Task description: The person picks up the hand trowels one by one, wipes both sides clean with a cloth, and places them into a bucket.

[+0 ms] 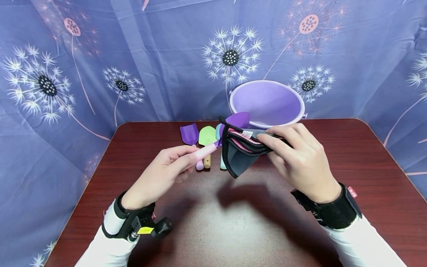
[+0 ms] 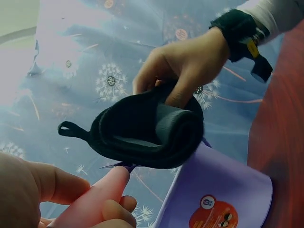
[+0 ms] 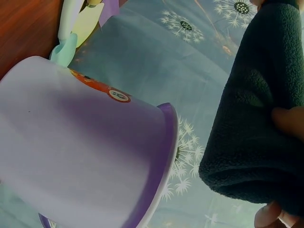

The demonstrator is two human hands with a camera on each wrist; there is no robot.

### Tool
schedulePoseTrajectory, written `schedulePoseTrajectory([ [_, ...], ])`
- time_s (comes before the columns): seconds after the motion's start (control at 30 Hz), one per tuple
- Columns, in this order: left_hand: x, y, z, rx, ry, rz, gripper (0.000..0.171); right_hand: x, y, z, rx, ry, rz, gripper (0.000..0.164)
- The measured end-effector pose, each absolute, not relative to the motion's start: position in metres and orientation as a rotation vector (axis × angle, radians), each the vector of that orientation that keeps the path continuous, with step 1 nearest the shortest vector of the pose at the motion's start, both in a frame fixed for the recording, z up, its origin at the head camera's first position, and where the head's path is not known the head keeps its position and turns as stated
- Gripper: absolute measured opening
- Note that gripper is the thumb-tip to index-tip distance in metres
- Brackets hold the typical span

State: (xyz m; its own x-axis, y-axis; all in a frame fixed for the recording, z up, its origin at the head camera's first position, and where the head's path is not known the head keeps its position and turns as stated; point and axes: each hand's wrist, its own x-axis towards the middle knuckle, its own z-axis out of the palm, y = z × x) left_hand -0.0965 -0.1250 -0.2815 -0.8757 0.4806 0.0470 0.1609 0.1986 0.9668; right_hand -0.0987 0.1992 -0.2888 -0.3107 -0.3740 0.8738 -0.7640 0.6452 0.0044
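My left hand (image 1: 166,168) grips the pink handle (image 1: 205,152) of a small toy shovel. Its purple blade (image 1: 241,119) points up and to the right, partly covered by a cloth. That folded dark grey cloth (image 1: 241,162), with black edging, pink inner layers and a hanging loop (image 2: 73,129), is pinched in my right hand (image 1: 298,159). In the left wrist view the cloth hides nearly all of the blade. Whether the two touch, I cannot tell.
Behind the hands, a lilac bucket (image 1: 267,102) stands at the table's back edge. Left of it on the brown table (image 1: 133,148) lie a purple shovel (image 1: 189,133), a green shovel (image 1: 207,135) and a light blue shovel (image 1: 223,163). A blue dandelion-print curtain (image 1: 166,55) hangs behind.
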Motion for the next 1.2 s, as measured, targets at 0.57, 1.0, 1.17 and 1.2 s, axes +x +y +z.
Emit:
schedulePoseTrajectory([
  [0.57,-0.097,-0.131,-0.282,0.561,1.957,1.875,0.025,-0.106,0.219,-0.283,0.742,-1.942,0.512,0.033],
  [1.0,-0.095,-0.132,-0.278,0.536,2.016,1.84,0.029,-0.111,0.235,-0.285,0.634,-1.998,0.477,0.03],
  [1.17,-0.095,-0.132,-0.277,0.538,2.043,1.819,0.029,-0.11,0.237,-0.283,0.601,-2.014,0.492,0.026],
  [1.2,-0.095,-0.132,-0.277,0.539,2.056,1.811,0.028,-0.11,0.238,-0.283,0.595,-2.018,0.494,0.026],
])
